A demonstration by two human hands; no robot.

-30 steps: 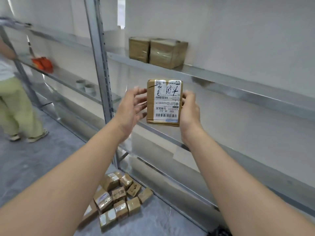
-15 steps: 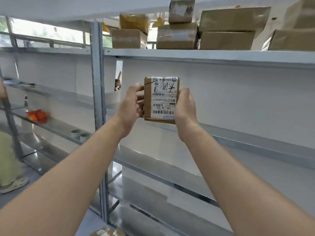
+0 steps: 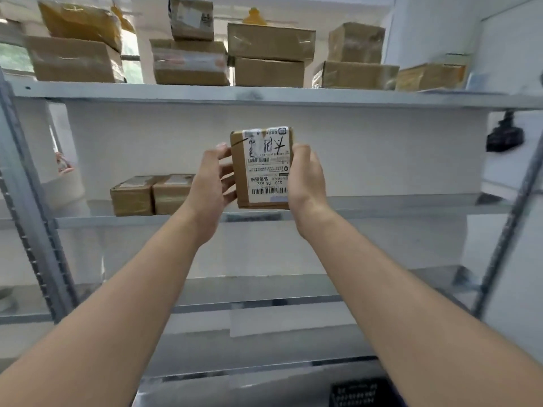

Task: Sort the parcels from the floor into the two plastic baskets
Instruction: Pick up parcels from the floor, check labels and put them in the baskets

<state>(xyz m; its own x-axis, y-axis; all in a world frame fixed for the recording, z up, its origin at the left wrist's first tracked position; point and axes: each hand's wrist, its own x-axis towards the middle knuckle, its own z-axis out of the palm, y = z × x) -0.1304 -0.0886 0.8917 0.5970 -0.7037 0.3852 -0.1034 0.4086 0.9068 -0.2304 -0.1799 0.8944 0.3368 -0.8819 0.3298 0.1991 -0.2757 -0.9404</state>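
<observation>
Hands on one parcel
Left hand (image 3: 216, 183) and right hand (image 3: 305, 183) grip the labelled parcel (image 3: 261, 168) by its side edges, upright in the air in front of the middle shelf (image 3: 382, 214); two small boxes (image 3: 152, 195) sit near its left end.

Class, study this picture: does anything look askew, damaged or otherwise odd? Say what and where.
The parcel held between left hand and right hand has black marker scrawled over its label. On the top shelf, the yellowish parcel at far left lies tilted on a box.
</observation>
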